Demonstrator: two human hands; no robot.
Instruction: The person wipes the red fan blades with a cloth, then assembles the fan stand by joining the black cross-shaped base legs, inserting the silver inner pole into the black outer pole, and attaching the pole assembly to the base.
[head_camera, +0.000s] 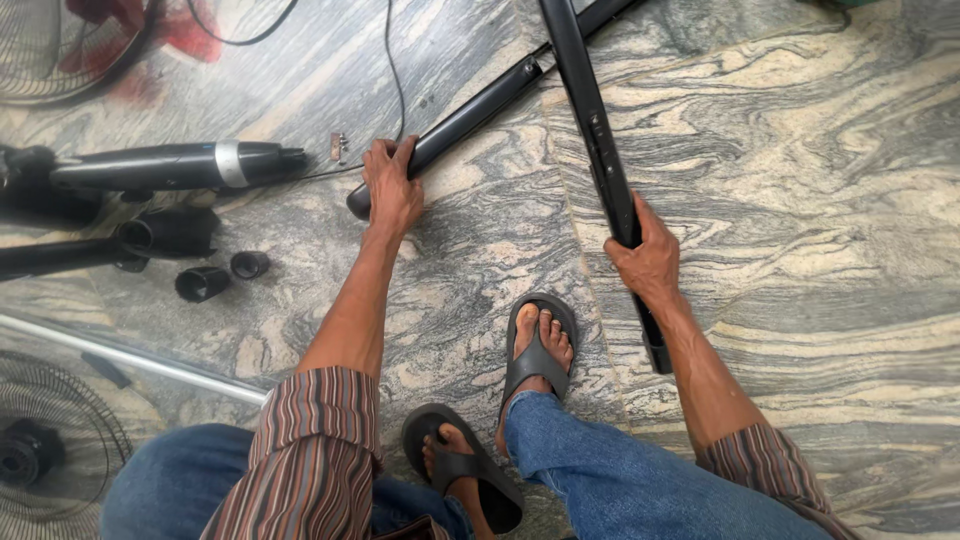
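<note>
Marble floor underlies two black bars crossing beyond both hands: left hand (390, 185) seemingly grips the lower bar (470, 110), right hand (645, 255) clasps the upright bar (590, 120).

The wire fan guard (45, 455) and the upper black bar (590, 110) run past the frame's edges.

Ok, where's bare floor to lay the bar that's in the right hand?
The widest bare stone floor lies right of the long black bar in the right hand. A smaller patch sits between the left hand, on the crossing black tube, and the sandalled foot. The left side is crowded: motor housing, small black caps, fan grille.
</note>
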